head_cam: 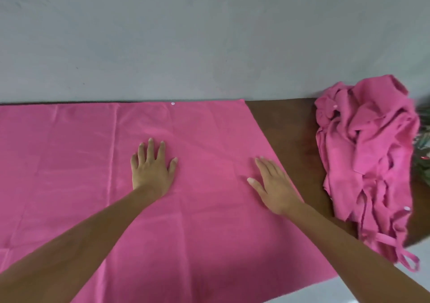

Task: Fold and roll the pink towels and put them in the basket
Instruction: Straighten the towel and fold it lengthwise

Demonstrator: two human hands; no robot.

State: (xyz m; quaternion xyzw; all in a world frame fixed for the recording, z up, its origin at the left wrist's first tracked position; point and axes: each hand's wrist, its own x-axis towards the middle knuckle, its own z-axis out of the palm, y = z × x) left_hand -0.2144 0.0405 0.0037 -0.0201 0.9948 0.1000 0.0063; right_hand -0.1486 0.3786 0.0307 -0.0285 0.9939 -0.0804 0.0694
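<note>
At far right, something leafy (pixel 424 141) — half hidden behind the towel heap (pixel 367 158)

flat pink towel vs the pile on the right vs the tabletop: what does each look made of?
Flat pink towel: thin, smooth cloth with a slight sheen and sharp fold creases, possibly microfibre. Both hands, left hand and right hand, lie flat on it.
Pile of pink towels: same pink, soft and limp, crumpled with loops hanging.
Table: dark brown, matte; wood or laminate, cannot tell.
</note>
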